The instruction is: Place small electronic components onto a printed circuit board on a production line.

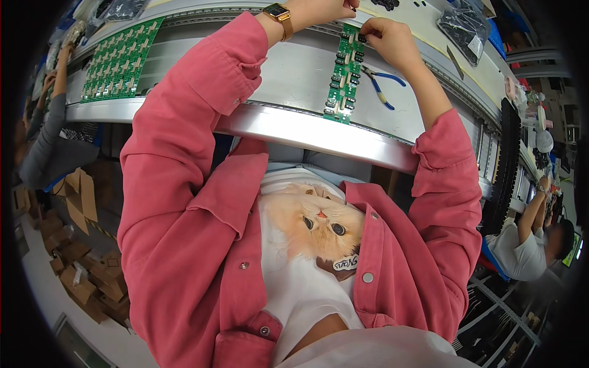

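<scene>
A narrow green circuit board (332, 105) with black and pale components lies across the metal rails in front of me. At its far end my right hand (392, 42) is closed, thumb and finger pinching a small black component (362, 38) at the board's edge. My left hand (319, 10) reaches past the far rail, partly cut off by the upper edge of the picture. Its fingertips are together on something small and dark, seemingly another black component. Just right of the board, blue-handled cutting pliers (384, 76) lie with their handles spread, touched by neither hand.
A larger green board panel (120, 60) rests on the rails at left. Beyond the rail lie loose black parts (386, 3), tweezers (454, 63) and a bag of black parts (464, 32). Co-workers sit left and right (521, 250). Cardboard boxes (92, 276) stand on the floor.
</scene>
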